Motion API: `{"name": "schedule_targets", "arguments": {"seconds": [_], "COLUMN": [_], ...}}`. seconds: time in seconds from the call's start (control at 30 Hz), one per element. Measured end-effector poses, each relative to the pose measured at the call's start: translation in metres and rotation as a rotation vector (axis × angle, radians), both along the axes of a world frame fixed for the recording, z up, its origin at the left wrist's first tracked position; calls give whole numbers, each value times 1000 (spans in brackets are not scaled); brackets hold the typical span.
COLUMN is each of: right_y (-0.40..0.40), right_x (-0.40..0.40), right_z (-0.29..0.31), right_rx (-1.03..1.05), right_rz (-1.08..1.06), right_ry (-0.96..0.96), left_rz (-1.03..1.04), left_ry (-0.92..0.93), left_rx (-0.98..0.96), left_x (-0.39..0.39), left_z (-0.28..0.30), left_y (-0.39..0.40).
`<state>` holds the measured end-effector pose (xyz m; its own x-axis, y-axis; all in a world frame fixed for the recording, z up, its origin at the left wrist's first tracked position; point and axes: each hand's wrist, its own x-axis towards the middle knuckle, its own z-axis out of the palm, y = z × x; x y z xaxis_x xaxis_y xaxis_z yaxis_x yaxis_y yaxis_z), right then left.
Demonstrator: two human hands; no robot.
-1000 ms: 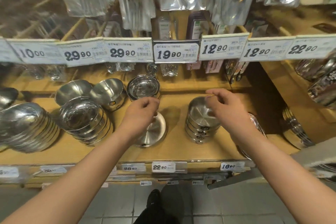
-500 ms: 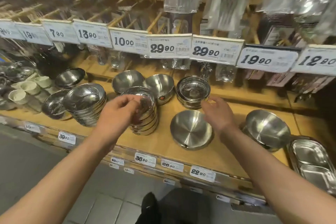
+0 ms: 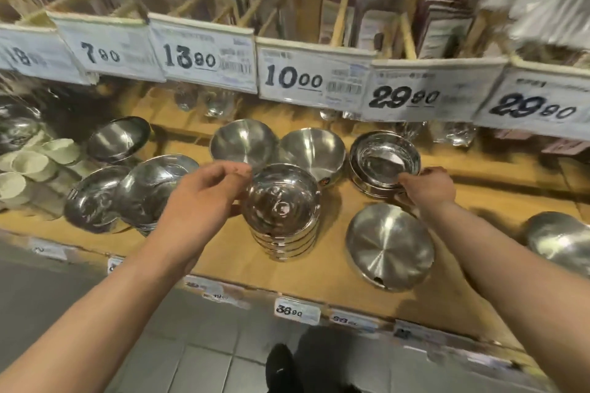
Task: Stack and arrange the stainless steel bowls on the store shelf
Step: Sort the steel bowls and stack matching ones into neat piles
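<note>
Your L hand (image 3: 204, 201) sits loosely curled, empty, just left of stack (image 3: 282, 210); R hand (image 3: 426, 185) grips shallow bowls (image 3: 384, 163), farther right.

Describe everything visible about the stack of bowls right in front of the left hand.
The stack of bowls stands upright on the wooden shelf, near its front edge. It looks like polished stainless steel, several nested bowls with rims showing as rings down the side; the exact count is unclear. The top bowl faces up, its mirror-like inside showing concentric reflections. The left hand is at its left rim, fingers curled; contact seems likely, but blur leaves it uncertain. Two single bowls sit just behind it.
</note>
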<state>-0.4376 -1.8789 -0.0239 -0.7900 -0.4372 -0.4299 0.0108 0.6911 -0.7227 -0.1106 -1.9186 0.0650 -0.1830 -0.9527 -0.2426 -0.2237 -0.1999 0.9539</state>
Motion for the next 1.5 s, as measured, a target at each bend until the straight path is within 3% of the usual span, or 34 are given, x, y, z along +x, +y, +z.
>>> {"name": "schedule_targets", "arguments": {"seconds": [0.07,0.2,0.43,0.8,1.1,1.23,1.5], "right_y": [0,1,3,53,105,115,107], "right_x": [1,3,12,9,43,54,35], "right_z": [1,3,22,46,89,108,105], "right_rx": [-6,18,25,-258,-499,-548,-501], "right_rz": [-65,-118,-89,-128,-83,-1,-5], "right_ry": [-47,32,64,-116,-319,-317,-351], "left_rz": [-14,-66,-84,-191,-350,-375,-217], "left_ry": [11,-4,-28,11,-28,147,162], "left_rx": [2,-10,3,-35,183,380,358], "left_x": [0,0,1,-35,-98,-118,-103], "left_z": [1,3,7,24,21,25,40], "left_y": [-13,-33,-48,-33,35,50,35]}}
